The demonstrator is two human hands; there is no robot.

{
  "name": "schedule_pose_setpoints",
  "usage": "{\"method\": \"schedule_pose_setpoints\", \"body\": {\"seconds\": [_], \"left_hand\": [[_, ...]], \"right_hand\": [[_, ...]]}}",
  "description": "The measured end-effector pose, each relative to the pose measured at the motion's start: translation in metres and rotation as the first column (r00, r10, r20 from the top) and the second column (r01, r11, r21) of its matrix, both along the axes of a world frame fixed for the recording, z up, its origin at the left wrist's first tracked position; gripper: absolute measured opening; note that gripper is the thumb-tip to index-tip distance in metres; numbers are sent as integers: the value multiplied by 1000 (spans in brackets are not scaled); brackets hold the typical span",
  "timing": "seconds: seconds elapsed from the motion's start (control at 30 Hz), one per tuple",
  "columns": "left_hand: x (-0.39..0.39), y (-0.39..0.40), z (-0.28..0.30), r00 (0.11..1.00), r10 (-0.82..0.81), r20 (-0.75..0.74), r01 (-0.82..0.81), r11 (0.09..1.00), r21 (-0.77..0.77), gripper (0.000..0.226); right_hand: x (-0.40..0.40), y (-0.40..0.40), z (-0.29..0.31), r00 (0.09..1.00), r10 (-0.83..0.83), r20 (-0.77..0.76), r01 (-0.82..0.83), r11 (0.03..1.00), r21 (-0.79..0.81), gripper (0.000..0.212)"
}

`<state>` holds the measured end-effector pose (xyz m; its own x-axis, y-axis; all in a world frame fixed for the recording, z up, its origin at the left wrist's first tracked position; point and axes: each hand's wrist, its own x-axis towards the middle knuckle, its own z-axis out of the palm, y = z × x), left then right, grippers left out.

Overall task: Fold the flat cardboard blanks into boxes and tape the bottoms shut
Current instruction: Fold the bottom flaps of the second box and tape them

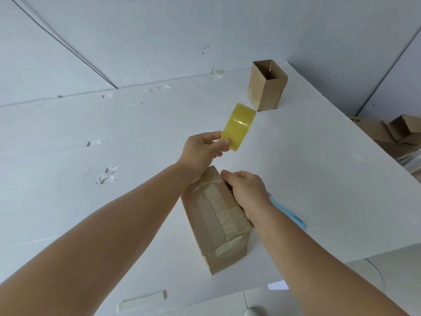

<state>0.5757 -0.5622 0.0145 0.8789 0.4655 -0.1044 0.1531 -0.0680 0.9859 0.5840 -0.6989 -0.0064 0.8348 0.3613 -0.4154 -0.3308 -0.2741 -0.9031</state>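
Box [218, 222] lies under right hand [247, 192] gripping its taped end; left hand [202, 151] pinches tape roll [238, 126].

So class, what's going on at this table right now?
A person is taping up a cardboard box that lies with its taped bottom facing up on the white table. The left hand pinches a yellow tape roll held above the table, while the right hand holds the box's far end. A finished box stands open-topped farther back, and a blue tool lies beside the right wrist.
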Motion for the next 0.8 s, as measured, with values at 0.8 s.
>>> {"method": "schedule_pose_setpoints", "body": {"seconds": [0.8], "left_hand": [[-72, -16, -25, 909, 387, 152, -376, 921, -100, 14]], "right_hand": [[-1, -12, -18, 982, 191, -5, -190, 982, 13, 37]]}}
